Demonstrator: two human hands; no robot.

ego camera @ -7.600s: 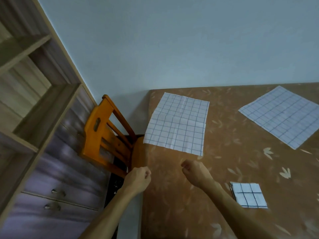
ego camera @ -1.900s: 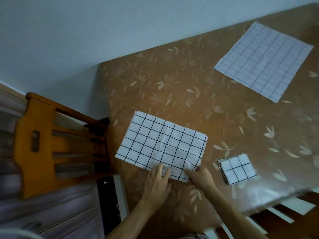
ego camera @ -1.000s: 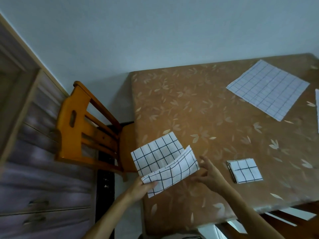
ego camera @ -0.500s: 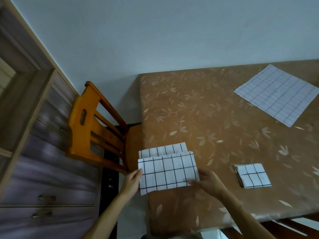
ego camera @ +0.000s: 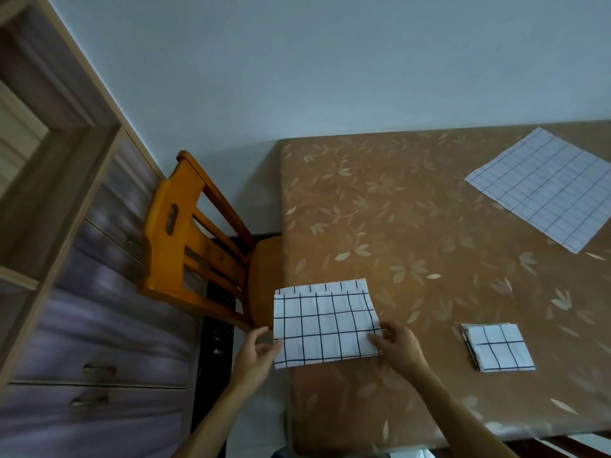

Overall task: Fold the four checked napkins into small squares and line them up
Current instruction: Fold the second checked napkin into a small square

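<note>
Folded white black-checked cloth napkin (ego camera: 325, 325) overhanging brown leaf-print table (ego camera: 413, 226) edge; left hand (ego camera: 259, 353), right hand (ego camera: 401, 348) pinching its opposite ends.

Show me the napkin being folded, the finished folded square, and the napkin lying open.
half-folded napkin (ego camera: 325, 328), head view, middle of its top layer
folded square (ego camera: 497, 348), head view, centre of its top face
open napkin (ego camera: 542, 190), head view, middle of the cloth

**Inspector:** Views logged?
**Assistant:** One: head-worn, wide-angle, over the bench (ego camera: 413, 209)'s near-left corner.
**Inspector:** Facing?
**Assistant:** Forward and down across the bench toward the wall (ego camera: 330, 61) behind it; frame tilted.
**Inspector:** Range?
**Assistant:** Close to the bench's near edge; the chair (ego camera: 172, 246) left of the bench is in frame.
</note>
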